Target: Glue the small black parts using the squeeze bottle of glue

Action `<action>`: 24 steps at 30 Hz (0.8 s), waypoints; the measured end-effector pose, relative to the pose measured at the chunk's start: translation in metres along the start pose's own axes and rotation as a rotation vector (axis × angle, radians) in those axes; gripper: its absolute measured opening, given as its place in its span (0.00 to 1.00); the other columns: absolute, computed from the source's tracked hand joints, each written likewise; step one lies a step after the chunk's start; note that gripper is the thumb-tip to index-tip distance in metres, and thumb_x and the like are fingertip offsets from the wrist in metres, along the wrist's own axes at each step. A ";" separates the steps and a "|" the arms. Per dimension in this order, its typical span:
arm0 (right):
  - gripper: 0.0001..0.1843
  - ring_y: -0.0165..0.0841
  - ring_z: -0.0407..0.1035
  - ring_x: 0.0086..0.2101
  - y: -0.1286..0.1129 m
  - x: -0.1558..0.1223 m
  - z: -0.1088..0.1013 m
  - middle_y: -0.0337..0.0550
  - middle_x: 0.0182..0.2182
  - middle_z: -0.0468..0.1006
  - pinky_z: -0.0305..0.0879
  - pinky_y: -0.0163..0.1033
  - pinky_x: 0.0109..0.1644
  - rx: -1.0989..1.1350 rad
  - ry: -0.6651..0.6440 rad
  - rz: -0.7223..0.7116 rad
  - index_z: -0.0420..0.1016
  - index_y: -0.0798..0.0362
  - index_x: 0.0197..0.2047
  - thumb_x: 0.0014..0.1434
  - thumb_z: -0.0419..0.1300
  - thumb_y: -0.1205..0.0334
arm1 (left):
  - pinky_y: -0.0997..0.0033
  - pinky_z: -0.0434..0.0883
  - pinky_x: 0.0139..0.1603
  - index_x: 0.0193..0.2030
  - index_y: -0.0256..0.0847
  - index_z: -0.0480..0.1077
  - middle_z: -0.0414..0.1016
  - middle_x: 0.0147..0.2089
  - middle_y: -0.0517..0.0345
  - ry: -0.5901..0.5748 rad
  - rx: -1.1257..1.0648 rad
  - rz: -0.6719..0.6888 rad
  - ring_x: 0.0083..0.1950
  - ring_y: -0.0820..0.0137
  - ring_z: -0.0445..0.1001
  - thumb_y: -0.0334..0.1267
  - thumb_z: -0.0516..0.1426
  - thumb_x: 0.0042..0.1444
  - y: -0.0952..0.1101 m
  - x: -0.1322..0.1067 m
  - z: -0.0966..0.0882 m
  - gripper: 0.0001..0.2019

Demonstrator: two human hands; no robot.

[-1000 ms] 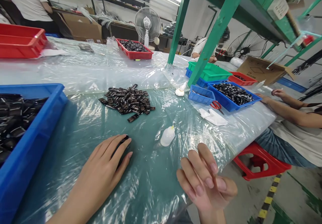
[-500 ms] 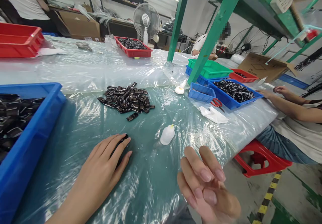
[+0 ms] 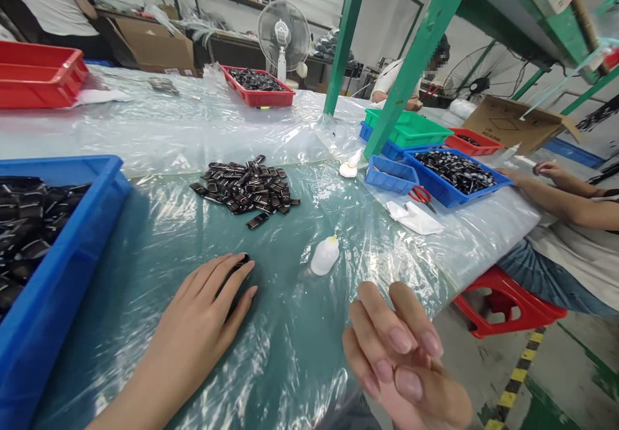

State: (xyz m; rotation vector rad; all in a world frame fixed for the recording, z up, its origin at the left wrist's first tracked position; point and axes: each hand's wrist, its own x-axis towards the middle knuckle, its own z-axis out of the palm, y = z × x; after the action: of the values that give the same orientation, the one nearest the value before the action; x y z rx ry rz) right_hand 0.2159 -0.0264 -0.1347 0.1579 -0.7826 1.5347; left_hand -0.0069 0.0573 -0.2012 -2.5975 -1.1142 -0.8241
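Note:
My left hand [image 3: 206, 307] rests palm down on the plastic-covered table, its fingers closed over a small black piece [image 3: 240, 265] with a shiny surface. Most of that piece is hidden under the fingers. To the right, my right hand [image 3: 399, 346] is raised near the table edge, palm up, with fingers loosely curled and apart. I see nothing in it. Between and beyond the hands, a small white squeeze bottle [image 3: 325, 256] with a yellowish tip lies tilted on the table. A heap of similar black pieces [image 3: 249, 185] sits further back.
A blue bin [image 3: 91, 236] full of black parts stands at the left. At the right are a blue tray [image 3: 447, 191] of parts, red-handled scissors [image 3: 422, 196], a white cloth [image 3: 413, 217] and a green post [image 3: 416, 69]. A co-worker's arm [image 3: 556, 191] reaches in there.
The view has shifted slightly. Both hands keep nearly the same pose, and the bottle and heap stay where they were on the table.

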 end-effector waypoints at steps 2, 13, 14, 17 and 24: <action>0.18 0.30 0.47 0.28 0.000 -0.001 0.000 0.40 0.32 0.49 0.54 0.32 0.37 0.001 -0.012 -0.001 0.46 0.55 0.32 0.56 0.52 0.83 | 0.46 0.63 0.57 0.60 0.30 0.65 0.67 0.58 0.41 0.001 0.005 0.008 0.58 0.48 0.66 0.44 0.44 0.74 0.000 0.000 0.000 0.20; 0.18 0.29 0.45 0.28 0.001 -0.001 0.001 0.40 0.31 0.47 0.54 0.32 0.37 0.013 -0.017 0.027 0.47 0.55 0.31 0.53 0.51 0.85 | 0.48 0.63 0.56 0.56 0.28 0.66 0.67 0.56 0.40 0.012 0.016 0.027 0.57 0.49 0.66 0.42 0.44 0.74 0.003 0.002 -0.002 0.19; 0.18 0.29 0.45 0.28 0.001 -0.002 0.001 0.40 0.31 0.47 0.54 0.32 0.37 0.020 -0.022 0.028 0.47 0.55 0.30 0.54 0.51 0.85 | 0.49 0.63 0.56 0.55 0.28 0.67 0.67 0.55 0.40 0.015 0.017 0.027 0.57 0.49 0.66 0.42 0.44 0.74 0.004 0.002 -0.002 0.19; 0.18 0.29 0.45 0.27 0.001 -0.001 0.001 0.40 0.30 0.47 0.53 0.31 0.36 0.014 -0.009 0.030 0.47 0.56 0.30 0.54 0.51 0.85 | 0.49 0.63 0.56 0.55 0.28 0.67 0.67 0.55 0.40 0.009 0.014 0.023 0.57 0.50 0.66 0.42 0.44 0.74 0.004 0.002 -0.003 0.19; 0.19 0.29 0.43 0.25 0.001 0.004 0.002 0.40 0.29 0.46 0.49 0.33 0.31 -0.062 0.043 0.016 0.45 0.55 0.28 0.56 0.52 0.82 | 0.47 0.63 0.57 0.56 0.29 0.66 0.67 0.57 0.40 -0.007 -0.004 0.006 0.58 0.49 0.65 0.42 0.45 0.74 0.003 0.001 -0.002 0.18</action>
State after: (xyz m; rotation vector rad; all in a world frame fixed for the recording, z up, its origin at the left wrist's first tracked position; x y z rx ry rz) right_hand 0.2137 -0.0241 -0.1317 0.0723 -0.7980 1.5222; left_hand -0.0050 0.0550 -0.1992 -2.6077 -1.1068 -0.8182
